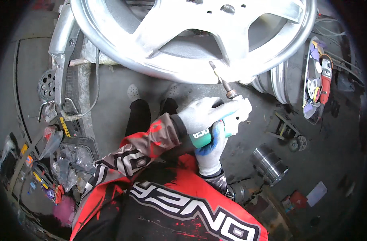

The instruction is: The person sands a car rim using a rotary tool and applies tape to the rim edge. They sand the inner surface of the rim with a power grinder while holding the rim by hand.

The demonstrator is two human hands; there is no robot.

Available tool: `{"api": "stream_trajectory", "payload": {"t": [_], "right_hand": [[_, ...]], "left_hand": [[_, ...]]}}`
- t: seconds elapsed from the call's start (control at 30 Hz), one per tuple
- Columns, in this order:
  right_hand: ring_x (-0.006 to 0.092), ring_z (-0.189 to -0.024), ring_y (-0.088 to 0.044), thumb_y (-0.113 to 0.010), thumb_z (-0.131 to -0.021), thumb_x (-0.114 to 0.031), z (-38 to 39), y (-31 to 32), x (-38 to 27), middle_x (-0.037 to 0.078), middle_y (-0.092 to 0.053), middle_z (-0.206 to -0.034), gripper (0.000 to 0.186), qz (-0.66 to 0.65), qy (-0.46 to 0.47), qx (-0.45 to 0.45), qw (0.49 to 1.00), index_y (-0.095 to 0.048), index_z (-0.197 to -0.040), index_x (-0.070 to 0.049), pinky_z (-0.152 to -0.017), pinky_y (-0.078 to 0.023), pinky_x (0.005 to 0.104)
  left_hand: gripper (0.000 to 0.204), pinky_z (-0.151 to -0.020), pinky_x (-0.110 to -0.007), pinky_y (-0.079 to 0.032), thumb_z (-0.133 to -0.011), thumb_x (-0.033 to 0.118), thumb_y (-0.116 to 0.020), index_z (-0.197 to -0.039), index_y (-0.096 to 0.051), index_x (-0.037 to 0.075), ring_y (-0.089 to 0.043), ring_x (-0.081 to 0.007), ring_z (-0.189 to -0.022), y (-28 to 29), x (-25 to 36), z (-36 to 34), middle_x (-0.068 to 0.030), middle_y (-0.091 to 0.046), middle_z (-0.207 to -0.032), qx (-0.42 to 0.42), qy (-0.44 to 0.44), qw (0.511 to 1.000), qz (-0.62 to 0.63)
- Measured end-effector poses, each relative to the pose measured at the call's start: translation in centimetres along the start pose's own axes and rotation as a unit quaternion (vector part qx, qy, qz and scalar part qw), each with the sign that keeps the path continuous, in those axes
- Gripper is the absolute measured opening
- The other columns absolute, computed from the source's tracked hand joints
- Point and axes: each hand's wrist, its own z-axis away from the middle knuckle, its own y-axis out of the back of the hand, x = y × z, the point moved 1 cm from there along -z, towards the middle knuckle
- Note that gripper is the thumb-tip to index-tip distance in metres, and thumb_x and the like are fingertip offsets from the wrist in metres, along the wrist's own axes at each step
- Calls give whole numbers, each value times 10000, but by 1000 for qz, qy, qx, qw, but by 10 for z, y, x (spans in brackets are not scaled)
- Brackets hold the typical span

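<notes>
A silver alloy wheel (179, 66) with broad spokes fills the top of the view. Below it I hold a die grinder (200, 139) with a green body and a pale metal head. My left hand (203, 114), in a white glove, is closed over the head of the tool. Under it my right hand (212, 150), in a white and blue glove, wraps round the green body. From the collet a thin bit (217, 72) reaches to the wheel's inner lip by the foot of a spoke. Whether its tip touches the metal I cannot tell.
At right, a tray (308, 94) of sanding discs lies beside a red angle grinder (325, 82). Another wheel (280, 82) stands behind the first. A metal drum (270, 164) and small stand (286, 126) sit lower right; plastic bags (70, 166) and a metal frame (62, 52) at left.
</notes>
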Motion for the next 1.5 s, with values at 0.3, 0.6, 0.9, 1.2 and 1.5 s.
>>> {"api": "stream_trajectory", "payload": {"t": [0.3,0.6,0.9,1.2,1.5], "right_hand": [[154,-1125,-597,-607,-989,-116,2,-6,-2,71,-586,-1262,417,54,0,18,998,-501,-1385,-39,-971,-493,340],[125,-1053,-596,-645,-963,-90,-5,-4,-15,55,-600,-1166,323,96,34,15,995,-553,-1268,-35,-913,-494,309],[139,-1040,-597,-671,-932,-41,-8,-11,-18,62,-602,-1153,322,66,13,31,997,-577,-1240,-28,-911,-489,315],[132,-1020,-605,-683,-920,-26,-4,-15,-15,47,-602,-1137,349,84,-6,10,996,-568,-1249,-37,-902,-496,311],[130,-1010,-597,-702,-888,-22,-8,-16,-14,43,-598,-1103,338,100,-9,17,995,-573,-1201,-33,-885,-496,312]], "left_hand": [[421,-932,-390,-519,-987,224,-581,-1366,-592,41,-645,-320,-1070,10,28,11,-188,-629,-1214,21,48,996,75],[467,-1004,-407,-490,-975,178,-570,-1421,-547,43,-626,-322,-1155,6,21,-9,-183,-608,-1323,-29,14,994,109],[475,-1063,-403,-451,-997,168,-518,-1446,-511,13,-584,-323,-1235,14,1,-3,-202,-589,-1338,-4,-117,983,-139],[507,-1016,-410,-488,-968,130,-564,-1456,-495,10,-609,-347,-1171,12,-10,3,-207,-602,-1304,28,-121,990,-63],[442,-966,-385,-515,-1003,145,-521,-1424,-520,8,-663,-336,-1107,13,-2,3,-226,-654,-1239,78,-179,977,-88]]}}
